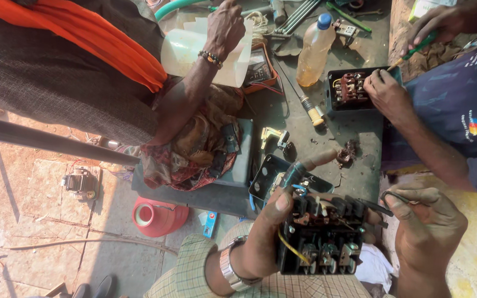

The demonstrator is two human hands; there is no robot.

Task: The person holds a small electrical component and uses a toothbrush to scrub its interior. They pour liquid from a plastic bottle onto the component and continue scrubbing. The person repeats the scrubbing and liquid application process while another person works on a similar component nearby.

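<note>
My left hand (263,232), with a metal watch on its wrist, grips a black electrical switch block (321,234) with brass terminals and blue and yellow wires. My right hand (426,226) sits just right of the block and pinches a thin dark wire (396,196) that runs toward it. An open black metal box (269,176) lies on the bench right behind the block.
Across the greasy bench (354,138), one person's hands work a green screwdriver (418,48) at another black switch box (354,89). A person in an orange scarf holds a translucent jug (186,52). A plastic bottle (314,49), a yellow-handled screwdriver (311,110) and a red container (155,216) are nearby.
</note>
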